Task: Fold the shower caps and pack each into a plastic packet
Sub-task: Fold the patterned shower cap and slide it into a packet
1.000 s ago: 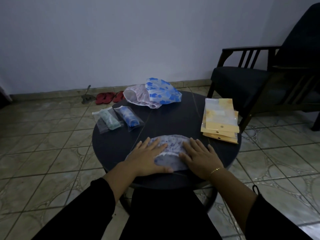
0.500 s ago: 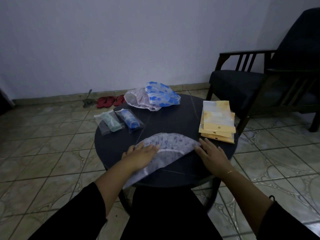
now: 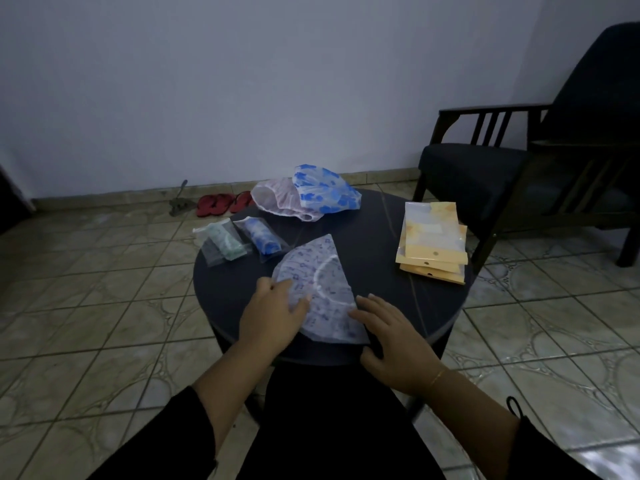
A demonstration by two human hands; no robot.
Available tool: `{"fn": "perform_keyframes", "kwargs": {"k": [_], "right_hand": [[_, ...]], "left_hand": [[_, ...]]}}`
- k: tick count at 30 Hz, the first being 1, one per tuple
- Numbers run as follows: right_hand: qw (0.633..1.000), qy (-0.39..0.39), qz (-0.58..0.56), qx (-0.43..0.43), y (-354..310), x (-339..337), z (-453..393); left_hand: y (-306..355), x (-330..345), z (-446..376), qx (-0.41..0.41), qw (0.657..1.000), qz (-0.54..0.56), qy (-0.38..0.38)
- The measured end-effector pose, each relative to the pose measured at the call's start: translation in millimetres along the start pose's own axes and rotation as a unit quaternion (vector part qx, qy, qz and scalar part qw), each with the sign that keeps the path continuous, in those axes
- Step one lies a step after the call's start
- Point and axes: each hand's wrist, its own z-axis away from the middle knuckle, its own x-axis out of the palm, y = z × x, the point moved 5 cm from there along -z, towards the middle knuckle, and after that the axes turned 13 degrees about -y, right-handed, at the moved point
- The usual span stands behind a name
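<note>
A pale shower cap with a small blue print lies flat on the round dark table, folded to a half-round shape with its straight edge on the right. My left hand rests flat on its left curved side, fingers spread. My right hand presses its lower right corner near the table's front edge. Two unfolded caps, one pink and one blue-patterned, lie heaped at the back. Two filled packets, one green and one blue, lie at the left. A stack of empty yellow-backed packets sits at the right.
A dark armchair stands to the right of the table. Red slippers and a small grey tool lie on the tiled floor by the wall behind the table.
The cap has been turned from lying crosswise to lying lengthwise, with its point toward the back. My left hand slid onto its left side and my right hand moved to its lower right corner.
</note>
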Motion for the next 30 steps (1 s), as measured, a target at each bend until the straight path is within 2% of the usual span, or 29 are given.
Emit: {"fn": "perform_keyframes", "kwargs": {"k": [2,4,5,7,10,15,19,22,24,27,30], "right_hand": [[1.000,0.002,0.000,-0.004,0,2,-1],[1.000,0.011,0.003,-0.001,1,4,-1],[1.000,0.017,0.005,0.000,1,4,-1],[1.000,0.026,0.003,0.003,-2,1,-2],[0.999,0.048,-0.017,0.006,-7,-8,-4],[0.995,0.077,-0.045,0.042,-4,-17,-11],[0.998,0.045,0.037,0.002,-5,-16,-13],[0.996,0.027,0.090,0.004,-3,-14,-19],[0.997,0.040,0.065,0.020,0,-16,-22],[0.996,0.026,-0.032,0.077,9,-17,-26],[0.985,0.024,-0.117,0.125,16,-15,-29]], "left_hand": [[11,2,14,0.173,0.981,-0.051,0.076],[16,16,21,0.277,0.955,-0.094,0.052],[17,23,23,0.291,0.951,-0.101,0.021],[17,29,24,0.289,0.952,-0.096,-0.014],[17,28,21,0.279,0.955,-0.103,-0.026],[23,26,19,0.290,0.948,-0.128,-0.003],[25,27,16,0.304,0.942,-0.142,0.012],[25,27,16,0.313,0.940,-0.134,0.004],[24,27,16,0.315,0.940,-0.129,0.001],[18,28,17,0.309,0.943,-0.120,0.031],[9,25,17,0.250,0.966,-0.032,0.055]]}}
